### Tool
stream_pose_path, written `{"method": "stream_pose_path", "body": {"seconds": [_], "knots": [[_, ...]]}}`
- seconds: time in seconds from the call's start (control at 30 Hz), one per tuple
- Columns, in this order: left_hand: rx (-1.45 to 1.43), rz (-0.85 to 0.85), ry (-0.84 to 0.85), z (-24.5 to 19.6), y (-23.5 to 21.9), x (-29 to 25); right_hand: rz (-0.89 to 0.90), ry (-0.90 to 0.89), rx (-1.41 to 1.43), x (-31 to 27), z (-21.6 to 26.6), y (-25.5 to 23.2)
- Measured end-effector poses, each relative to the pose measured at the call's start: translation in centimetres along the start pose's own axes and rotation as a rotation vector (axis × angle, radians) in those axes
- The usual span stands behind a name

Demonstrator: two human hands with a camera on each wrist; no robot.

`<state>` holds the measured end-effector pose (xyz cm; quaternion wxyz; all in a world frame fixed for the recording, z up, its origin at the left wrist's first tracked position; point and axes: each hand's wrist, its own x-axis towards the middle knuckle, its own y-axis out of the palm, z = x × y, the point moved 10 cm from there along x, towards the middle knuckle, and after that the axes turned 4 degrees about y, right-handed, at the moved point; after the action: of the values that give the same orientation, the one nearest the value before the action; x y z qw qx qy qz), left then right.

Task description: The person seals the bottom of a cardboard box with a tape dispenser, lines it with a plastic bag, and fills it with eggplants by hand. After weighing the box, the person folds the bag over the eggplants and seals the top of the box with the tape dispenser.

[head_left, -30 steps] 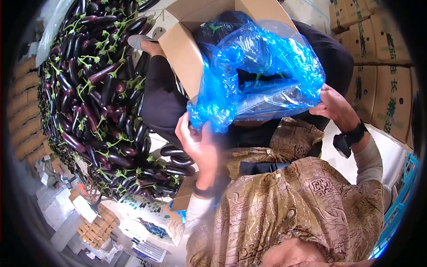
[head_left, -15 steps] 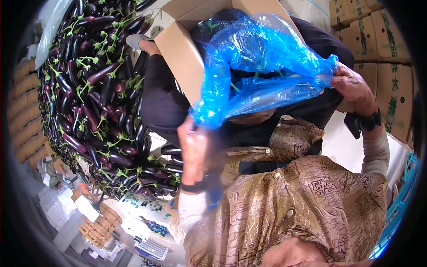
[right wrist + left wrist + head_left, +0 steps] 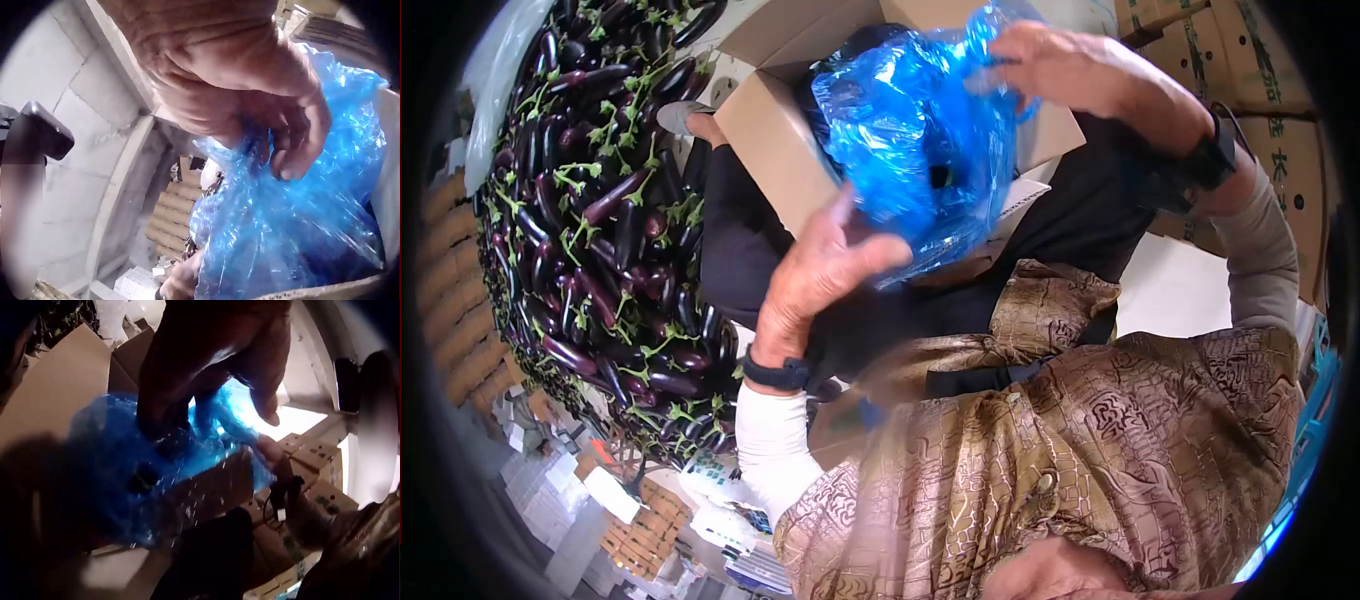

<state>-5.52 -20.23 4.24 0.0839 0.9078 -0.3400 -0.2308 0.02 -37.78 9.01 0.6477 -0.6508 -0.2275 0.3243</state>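
Note:
A blue plastic liner (image 3: pixel 880 120) bunches over the open cardboard box (image 3: pixel 770 140), its folds drawn toward the middle. At the liner's near left edge my left hand (image 3: pixel 830 265) has its thumb spread wide; in the left wrist view the left hand (image 3: pixel 215 362) lies over the film (image 3: pixel 125 469) with thumb and fingers apart. My right hand (image 3: pixel 1065 70) is at the liner's far right corner. The right wrist view shows the right hand (image 3: pixel 237 87) with fingers curled round gathered film (image 3: pixel 281 212). Most of the box's contents are hidden under the plastic.
A large pile of eggplants (image 3: pixel 590 230) covers the floor at left. Stacked cartons (image 3: pixel 1280 190) stand at the right. The person's legs (image 3: pixel 745 215) flank the box, and a patterned garment (image 3: pixel 1080 440) fills the near side.
The right hand has moved up and inward, carrying its side of the liner over the box. The left hand has loosened, its thumb now spread. The liner's opening has narrowed.

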Motion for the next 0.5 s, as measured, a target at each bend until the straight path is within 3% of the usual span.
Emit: {"method": "stream_pose_path", "body": {"seconds": [0.03,0.07,0.1,0.13,0.17,0.2,0.23,0.27,0.3,0.37,0.4,0.43,0.5], "knots": [[0.106,0.045,0.005,1.1,0.6,0.4,-0.123,-0.021,-0.133,-0.2,-0.6,-0.3],[0.302,0.019,-0.041,2.1,0.4,0.8,-0.231,-0.070,-0.070,0.5,-0.7,-0.5],[0.498,-0.016,-0.074,2.2,0.6,1.8,-0.229,-0.069,-0.075,1.3,0.0,0.2],[0.498,-0.019,-0.066,2.6,1.2,2.8,-0.350,-0.182,-0.113,1.7,2.3,-0.4],[0.554,-0.062,0.152,1.3,1.8,3.8,-0.471,-0.295,-0.147,1.8,4.6,-1.0],[0.609,-0.102,0.368,-0.2,2.1,3.9,-0.394,-0.242,0.097,3.3,5.5,-1.3],[0.612,-0.099,0.365,0.3,1.6,4.1,-0.313,-0.183,0.343,4.9,6.5,-1.4],[0.750,-0.174,0.398,0.2,0.6,3.9,-0.017,0.123,0.625,6.7,4.6,-0.6],[0.886,-0.250,0.431,-0.3,-0.2,3.5,-0.048,0.138,0.734,6.3,3.1,-0.6],[0.539,-0.349,0.157,-1.2,-3.8,3.5,0.065,0.449,0.951,3.2,-0.7,-0.6],[0.394,-0.371,0.130,-1.4,-4.5,3.4,0.175,0.470,0.881,2.8,-2.2,1.0],[0.248,-0.388,0.101,-1.1,-4.9,3.3,0.178,0.475,0.881,2.1,-3.0,1.6],[0.151,-0.419,0.101,-0.1,-5.0,3.2,0.344,0.236,0.475,0.9,-1.6,3.9]]}}
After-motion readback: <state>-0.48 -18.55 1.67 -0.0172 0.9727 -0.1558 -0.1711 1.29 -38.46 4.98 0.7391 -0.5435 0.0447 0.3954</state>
